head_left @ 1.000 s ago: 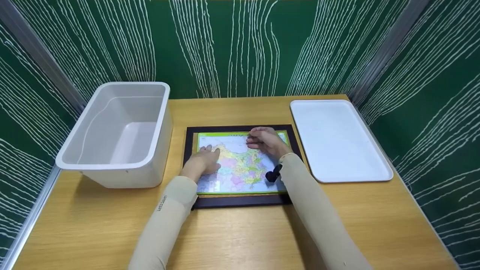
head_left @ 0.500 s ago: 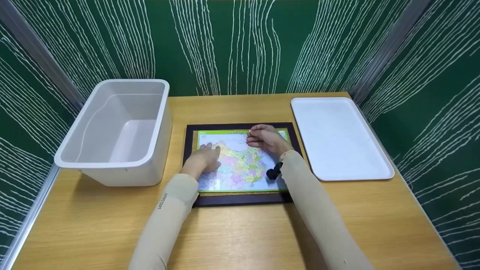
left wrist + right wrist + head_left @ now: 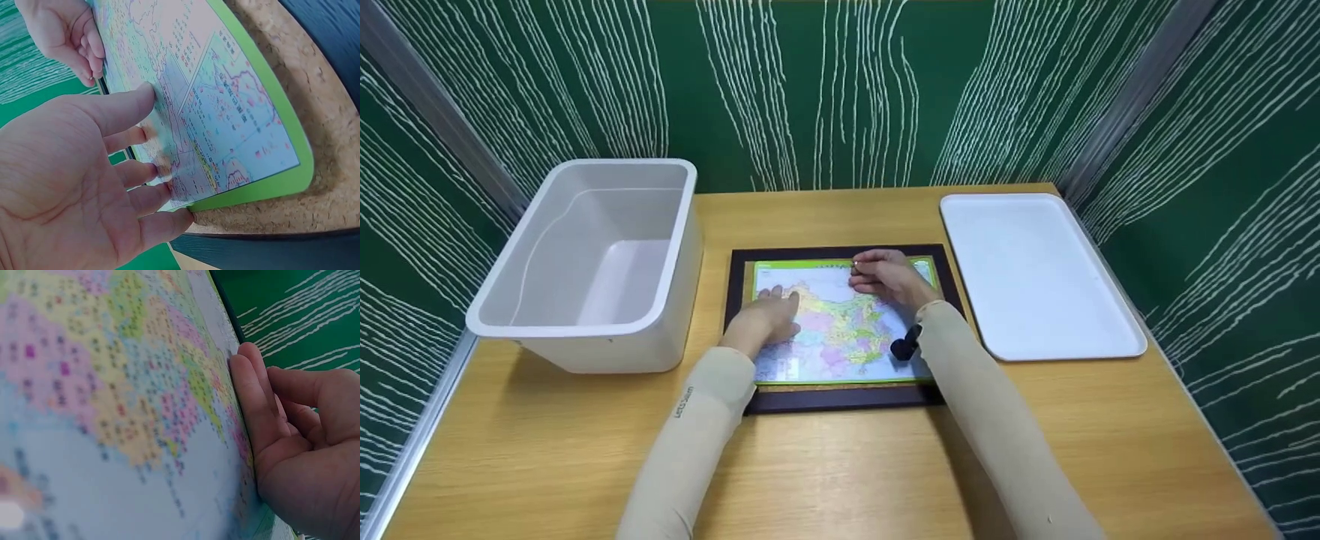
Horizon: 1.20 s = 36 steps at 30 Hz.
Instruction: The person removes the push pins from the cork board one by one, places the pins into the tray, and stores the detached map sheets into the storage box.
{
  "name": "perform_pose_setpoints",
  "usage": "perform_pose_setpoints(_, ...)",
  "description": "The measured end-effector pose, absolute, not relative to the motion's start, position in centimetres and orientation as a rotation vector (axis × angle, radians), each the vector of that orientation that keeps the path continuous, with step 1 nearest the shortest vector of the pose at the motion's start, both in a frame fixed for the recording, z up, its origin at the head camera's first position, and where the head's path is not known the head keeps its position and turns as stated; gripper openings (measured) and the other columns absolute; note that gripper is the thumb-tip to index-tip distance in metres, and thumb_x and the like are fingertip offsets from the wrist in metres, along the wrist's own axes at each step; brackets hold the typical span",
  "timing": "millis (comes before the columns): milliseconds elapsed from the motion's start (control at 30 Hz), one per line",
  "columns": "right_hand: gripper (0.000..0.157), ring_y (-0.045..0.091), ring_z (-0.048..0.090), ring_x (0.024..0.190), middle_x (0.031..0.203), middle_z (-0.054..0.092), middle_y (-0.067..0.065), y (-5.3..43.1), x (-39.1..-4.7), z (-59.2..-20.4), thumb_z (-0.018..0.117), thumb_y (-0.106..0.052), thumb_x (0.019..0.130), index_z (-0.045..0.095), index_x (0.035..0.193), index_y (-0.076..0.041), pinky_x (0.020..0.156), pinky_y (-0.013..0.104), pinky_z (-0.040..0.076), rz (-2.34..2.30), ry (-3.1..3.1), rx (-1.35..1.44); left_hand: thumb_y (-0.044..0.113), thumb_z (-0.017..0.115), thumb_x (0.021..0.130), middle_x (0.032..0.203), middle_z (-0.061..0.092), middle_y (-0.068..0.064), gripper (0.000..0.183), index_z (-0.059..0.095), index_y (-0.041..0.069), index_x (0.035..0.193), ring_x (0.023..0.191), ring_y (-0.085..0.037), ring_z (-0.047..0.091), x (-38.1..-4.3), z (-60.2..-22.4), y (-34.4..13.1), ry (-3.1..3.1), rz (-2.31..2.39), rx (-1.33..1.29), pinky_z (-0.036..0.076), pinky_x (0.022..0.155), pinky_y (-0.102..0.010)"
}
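In the centre of the frame, the map (image 3: 832, 330) is laid on the cork board (image 3: 840, 400) and touched by the loosely spread left hand (image 3: 765, 319); near its top edge, a tiny glinting item (image 3: 855, 264) seems pinched by the right hand (image 3: 889, 276). Apparently fastening is under way; steady pressing would be needed
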State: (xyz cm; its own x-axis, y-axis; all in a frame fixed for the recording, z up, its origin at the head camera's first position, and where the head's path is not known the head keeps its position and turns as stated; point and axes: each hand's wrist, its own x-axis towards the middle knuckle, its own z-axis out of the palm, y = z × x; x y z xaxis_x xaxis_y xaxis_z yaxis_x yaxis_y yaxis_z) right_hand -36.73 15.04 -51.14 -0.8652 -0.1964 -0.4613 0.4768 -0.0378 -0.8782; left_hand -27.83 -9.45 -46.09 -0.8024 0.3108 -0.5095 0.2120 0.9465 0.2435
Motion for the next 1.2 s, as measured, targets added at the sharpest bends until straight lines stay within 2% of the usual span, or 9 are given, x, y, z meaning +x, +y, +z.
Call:
perform_pose_setpoints(367,0.024,0.022,0.073,0.085,0.114,0.070,0.016,14.8,-36.3,-51.1,0.065,-0.011,0.100,0.067,0.123,-0.004,0.079,0.034,0.060,-1.917,1.875,0.244,0.030,0.047,0.109,0.167,0.008,-0.022,0.066,0.017,0.008,0.163,0.154,-0.040,0.006,-27.7,-46.0,-9.5,2.534,0.245,0.355,0.012,0.122,-0.052)
perform_pose_setpoints(700,0.032,0.023,0.071,0.081,0.111,0.068,0.018,16.5,-36.1,-51.0,0.064,-0.011,0.101,0.062,0.129,0.003,0.074,0.037,0.062,-1.894,1.927,0.038,0.031,0.047,0.109,0.167,0.008,-0.023,0.066,0.017,0.007,0.163,0.153,-0.040,0.006,-27.6,-46.0,-9.5,2.531,0.236,0.371,0.012,0.123,-0.051)
perform_pose_setpoints(867,0.034,0.021,0.070,0.082,0.119,0.065,0.021,18.4,-36.0,-49.4,0.063,-0.015,0.102,0.061,0.132,0.002,0.076,0.037,0.061,-1.836,1.987,0.001,0.030,0.047,0.109,0.167,0.008,-0.024,0.067,0.016,0.006,0.163,0.153,-0.041,0.006,-27.8,-45.7,-9.2,2.528,0.224,0.394,0.014,0.122,-0.052)
perform_pose_setpoints(1000,0.040,0.022,0.069,0.086,0.127,0.060,0.024,19.9,-36.3,-47.8,0.061,-0.017,0.103,0.056,0.136,0.005,0.083,0.039,0.060,-1.808,2.040,-0.010,0.029,0.047,0.109,0.167,0.008,-0.024,0.066,0.017,0.006,0.162,0.153,-0.042,0.006,-27.8,-45.7,-9.1,2.536,0.251,0.394,0.013,0.122,-0.052)
perform_pose_setpoints(1100,0.042,0.022,0.068,0.087,0.127,0.059,0.023,20.8,-36.3,-46.9,0.060,-0.017,0.104,0.053,0.138,0.007,0.086,0.040,0.059,-1.791,2.057,-0.014,0.029,0.047,0.109,0.167,0.007,-0.024,0.066,0.016,0.006,0.163,0.153,-0.042,0.005,-27.7,-45.8,-9.3,2.527,0.265,0.388,0.012,0.122,-0.052)
perform_pose_setpoints(1200,0.038,0.020,0.068,0.084,0.124,0.060,0.021,21.7,-36.3,-46.2,0.059,-0.015,0.104,0.055,0.135,0.007,0.083,0.038,0.060,-1.793,2.059,-0.018,0.029,0.046,0.109,0.167,0.006,-0.023,0.066,0.016,0.008,0.163,0.154,-0.040,0.004,-27.6,-45.9,-9.4,2.524,0.265,0.365,0.011,0.123,-0.052)
